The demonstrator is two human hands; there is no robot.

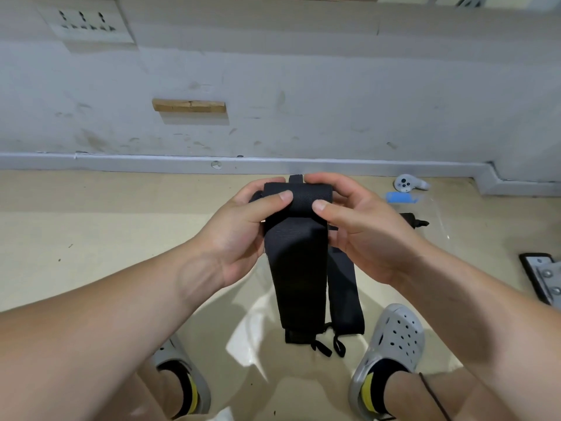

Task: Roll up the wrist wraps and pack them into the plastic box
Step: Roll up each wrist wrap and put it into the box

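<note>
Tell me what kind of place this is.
Probably a plain indoor workroom, seen at floor level: a scuffed white wall with a multi-socket panel, a glossy beige floor, and a white VR controller lying near the skirting.

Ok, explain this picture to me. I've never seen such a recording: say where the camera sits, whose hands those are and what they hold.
No machine here: one camera sits on a person's head and looks down, so the hands are that person's own. The left hand and the right hand both grip a black wrist wrap, its top end rolled between thumbs and fingers, its tail hanging down. A second black strap shows behind it. Below are grey clogs on a beige floor; a white controller lies near the wall.
</note>
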